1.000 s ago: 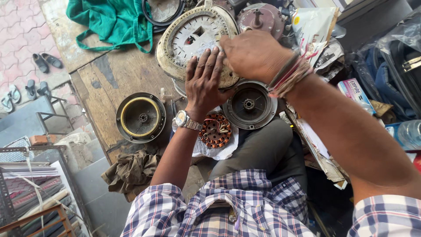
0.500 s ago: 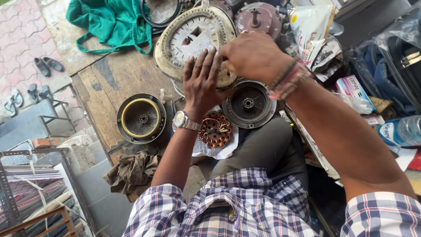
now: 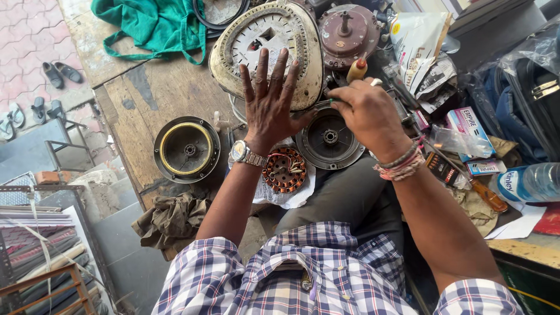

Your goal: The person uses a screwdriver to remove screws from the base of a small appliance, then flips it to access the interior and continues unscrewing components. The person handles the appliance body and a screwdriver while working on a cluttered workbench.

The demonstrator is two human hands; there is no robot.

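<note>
Hands (image 3: pixel 269 108) (image 3: pixel 364 114) on cream housing (image 3: pixel 265 35), copper winding (image 3: pixel 284 170) below.

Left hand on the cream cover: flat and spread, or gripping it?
Spread flat: the left hand lies palm-down on the cream cover, fingers splayed straight, none curled around its edge.

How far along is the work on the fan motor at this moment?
Done, it seems: the motor is apart. A round cover lies alone on the wooden table, and the copper winding sits on paper. In hand: the left hand lies flat on the cream dial casing, while the right hand grips a thin tool beside the open housing. Left: all parts remain separate.
</note>
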